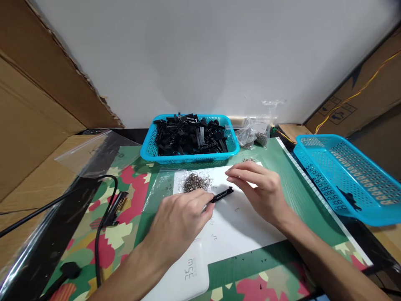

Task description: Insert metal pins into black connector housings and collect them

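Between thumb and fingers, my left hand [184, 213] grips a narrow black plastic part [223, 195], its far end pointing right over a white sheet of paper [241, 234]. My right hand [261, 186] is raised just beyond that end, thumb and fingertips pinched together; whatever they hold is too small to make out. Behind the left hand lies a pile of tiny bent metal pieces [194, 182], perhaps springs. A few loose ones, such as a bent wire piece [214, 237], are scattered on the paper.
A blue basket [188, 159] heaped with black plastic parts stands at the back. At right, another blue basket [360, 167] holds a few black pieces. Clear bags [258, 131] sit behind. A white power bank [184, 276], a black cable [97, 251] and a dark device [115, 209] lie at left.
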Demonstrator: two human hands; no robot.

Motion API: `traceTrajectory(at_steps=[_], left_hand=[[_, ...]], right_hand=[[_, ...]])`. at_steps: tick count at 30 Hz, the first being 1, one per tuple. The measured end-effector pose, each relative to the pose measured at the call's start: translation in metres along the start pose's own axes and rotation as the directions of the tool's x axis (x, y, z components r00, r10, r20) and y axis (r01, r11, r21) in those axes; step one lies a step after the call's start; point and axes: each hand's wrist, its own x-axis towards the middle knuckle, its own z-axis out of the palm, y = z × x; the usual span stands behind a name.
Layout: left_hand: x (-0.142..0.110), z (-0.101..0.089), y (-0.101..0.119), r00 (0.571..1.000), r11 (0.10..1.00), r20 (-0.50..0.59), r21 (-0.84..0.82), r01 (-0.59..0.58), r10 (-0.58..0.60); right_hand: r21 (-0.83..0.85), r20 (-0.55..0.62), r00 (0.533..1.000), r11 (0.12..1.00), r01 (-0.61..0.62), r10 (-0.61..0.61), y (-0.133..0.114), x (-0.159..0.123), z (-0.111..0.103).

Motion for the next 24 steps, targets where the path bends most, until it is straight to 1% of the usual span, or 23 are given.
traceTrajectory(at_steps=[1,2,3,4,5,7,9,11,16,21,24], left_hand=[[0.0,-0.001,0.001,1.0,1.0,0.0,0.009,-0.006,0.006],[0.0,-0.001,0.001,1.0,1.0,-0.001,0.017,-0.012,0.012],[0.001,-0.001,0.002,1.0,1.0,-0.004,0.024,-0.016,0.016],[0.001,-0.002,0.002,1.0,0.999,-0.007,0.028,-0.02,0.02],[0.002,-0.002,0.003,1.0,0.999,-0.009,0.031,-0.023,0.024],[0.002,-0.001,0.003,0.999,0.999,-0.005,0.034,-0.036,0.036],[0.003,0.0,0.002,0.999,0.998,0.0,0.044,-0.046,0.046],[0.002,0.001,0.002,0.999,0.997,0.002,0.055,-0.051,0.051],[0.001,0.002,0.0,0.999,0.999,0.022,0.03,-0.04,0.039],[-0.001,0.003,-0.002,0.998,0.999,0.058,-0.045,-0.026,0.029],[-0.002,0.005,-0.004,0.998,0.997,0.063,-0.073,-0.012,0.016]], right_hand=[[0.123,-0.007,0.994,0.987,-0.107,0.109,-0.004,-0.001,0.006],[0.247,0.006,0.976,0.945,-0.214,0.22,-0.008,-0.001,0.012],[0.351,0.031,0.953,0.889,-0.293,0.301,-0.012,-0.002,0.018],[0.428,0.059,0.932,0.835,-0.347,0.357,-0.014,-0.002,0.024],[0.481,0.07,0.917,0.792,-0.375,0.392,-0.016,-0.002,0.029],[0.526,0.055,0.902,0.756,-0.39,0.427,-0.019,-0.003,0.037],[0.523,0.017,0.896,0.76,-0.385,0.443,-0.019,-0.002,0.041],[0.497,-0.01,0.9,0.783,-0.373,0.435,-0.019,-0.002,0.043],[0.395,-0.042,0.934,0.864,-0.312,0.356,-0.019,-0.002,0.043],[0.327,-0.038,0.952,0.903,-0.277,0.305,-0.021,-0.003,0.043],[0.276,-0.038,0.967,0.933,-0.232,0.252,-0.022,-0.003,0.043]])
